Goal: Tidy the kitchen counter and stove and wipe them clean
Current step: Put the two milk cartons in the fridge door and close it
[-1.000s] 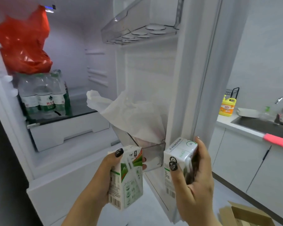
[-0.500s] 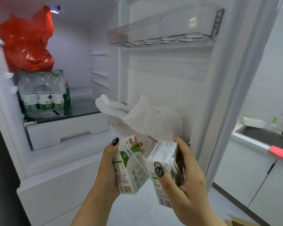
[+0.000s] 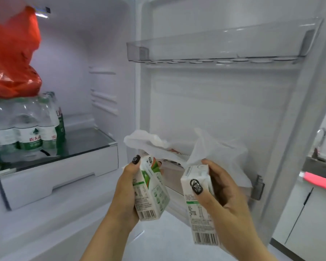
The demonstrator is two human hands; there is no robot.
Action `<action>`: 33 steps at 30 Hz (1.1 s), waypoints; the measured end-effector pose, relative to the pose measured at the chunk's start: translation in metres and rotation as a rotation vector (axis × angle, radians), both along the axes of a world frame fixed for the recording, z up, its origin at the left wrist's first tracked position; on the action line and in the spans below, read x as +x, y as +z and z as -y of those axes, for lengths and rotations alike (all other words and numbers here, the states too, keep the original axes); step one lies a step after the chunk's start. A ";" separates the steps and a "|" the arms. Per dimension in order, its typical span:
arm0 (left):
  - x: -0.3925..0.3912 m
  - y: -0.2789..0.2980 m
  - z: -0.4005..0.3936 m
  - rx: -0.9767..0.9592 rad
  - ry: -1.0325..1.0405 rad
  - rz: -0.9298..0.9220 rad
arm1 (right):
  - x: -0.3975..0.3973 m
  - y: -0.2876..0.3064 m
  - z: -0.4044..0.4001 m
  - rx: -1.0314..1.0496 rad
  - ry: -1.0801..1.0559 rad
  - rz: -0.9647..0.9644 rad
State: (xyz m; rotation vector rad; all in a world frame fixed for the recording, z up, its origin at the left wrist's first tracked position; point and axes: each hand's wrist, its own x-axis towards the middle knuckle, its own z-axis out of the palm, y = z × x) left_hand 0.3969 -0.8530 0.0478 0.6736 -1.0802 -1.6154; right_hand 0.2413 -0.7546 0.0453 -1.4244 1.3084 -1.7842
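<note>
A home kitchen: open fridge [image 3: 215, 110], sink counter [image 3: 318, 166] beside.

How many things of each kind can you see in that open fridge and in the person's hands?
Drink cartons: 2, one in the left hand, one in the right hand
Red bags: 1
Packs of water bottles: 1
White bags in the door: 1
Total: 5

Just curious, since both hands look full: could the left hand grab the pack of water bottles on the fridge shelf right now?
Probably not: the left hand grips a milk carton, though nothing blocks the water bottles.
</note>
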 end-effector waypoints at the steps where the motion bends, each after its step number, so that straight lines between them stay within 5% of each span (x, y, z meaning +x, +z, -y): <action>1: 0.005 0.003 0.013 -0.009 -0.019 -0.004 | 0.005 0.003 0.012 -0.002 -0.003 -0.016; 21: 0.044 0.126 0.164 -0.323 -0.230 0.008 | 0.057 0.144 0.143 -0.028 0.033 -0.171; 33: 0.020 0.168 0.170 -0.340 -0.223 -0.028 | 0.043 0.241 0.158 0.023 -0.045 -0.513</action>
